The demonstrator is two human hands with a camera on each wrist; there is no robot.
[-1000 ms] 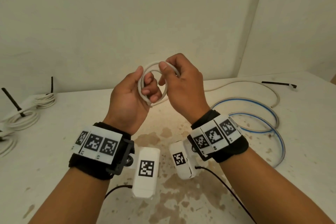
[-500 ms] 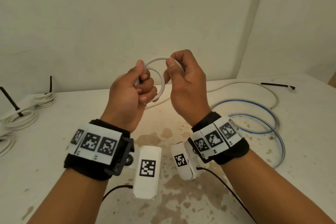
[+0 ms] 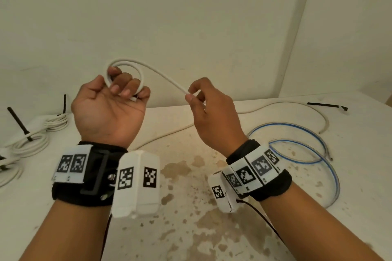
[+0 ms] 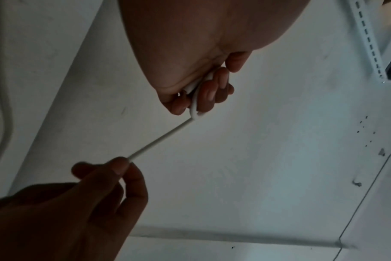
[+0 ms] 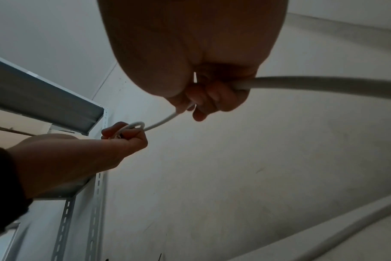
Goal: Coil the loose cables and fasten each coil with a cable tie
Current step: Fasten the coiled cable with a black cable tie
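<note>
Your left hand [image 3: 110, 108] grips the small loop of the thin white round cable [image 3: 161, 74] with curled fingers, raised above the stained white table [image 3: 350, 154], and your right hand [image 3: 212, 116] pinches the free length just beside it. Slide this pinch farther along the cable, then bring it back to lay a next turn of equal size, without twisting. Compared with half a second ago, your hands, then close together at the loop, are now apart with cable stretched between
</note>
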